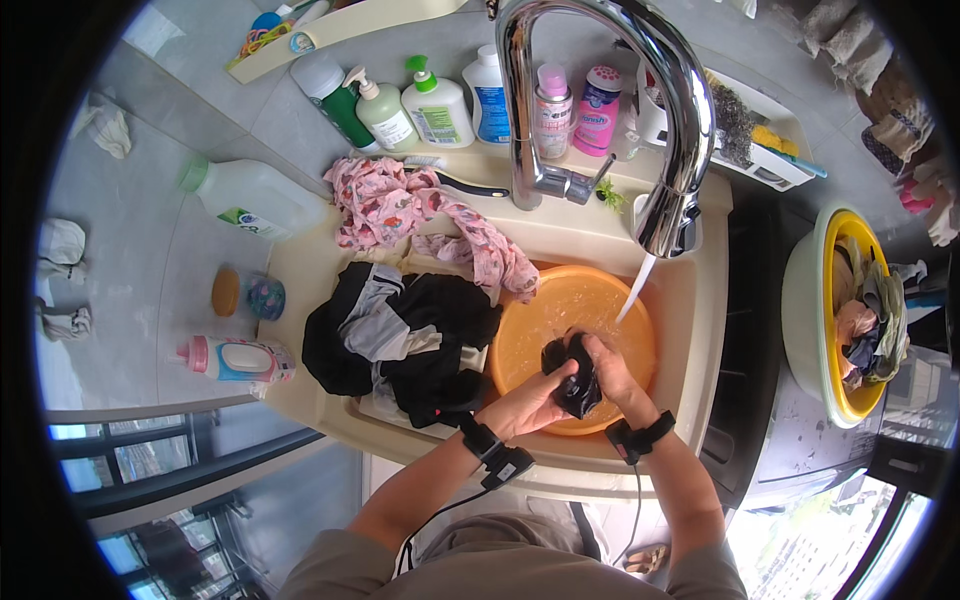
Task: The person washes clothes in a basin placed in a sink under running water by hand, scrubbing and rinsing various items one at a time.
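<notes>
Both my left hand (pixel 534 401) and my right hand (pixel 611 367) grip a wet black cloth (pixel 579 386), bunched up between them over an orange plastic basin (pixel 517 330). Water fills part of the basin, and a stream (pixel 636 289) runs into it from the chrome faucet (pixel 675 202), just beyond my right hand. The basin stands inside a cream laundry sink (pixel 686 330). Left of it, black and grey clothes (pixel 442 315) lie heaped on the sink's washboard side. A pink patterned garment (pixel 390 202) drapes behind them, its end touching the basin rim.
Several bottles, among them a green pump bottle (pixel 442 112) and a pink Vanish container (pixel 598 112), line the back ledge. A scrubbing brush (pixel 469 184) lies there. On the left stand a large white jug (pixel 255 199) and a pink-capped bottle (pixel 240 360). Rightward, a yellow-lined tub (pixel 802 300) holds clothes.
</notes>
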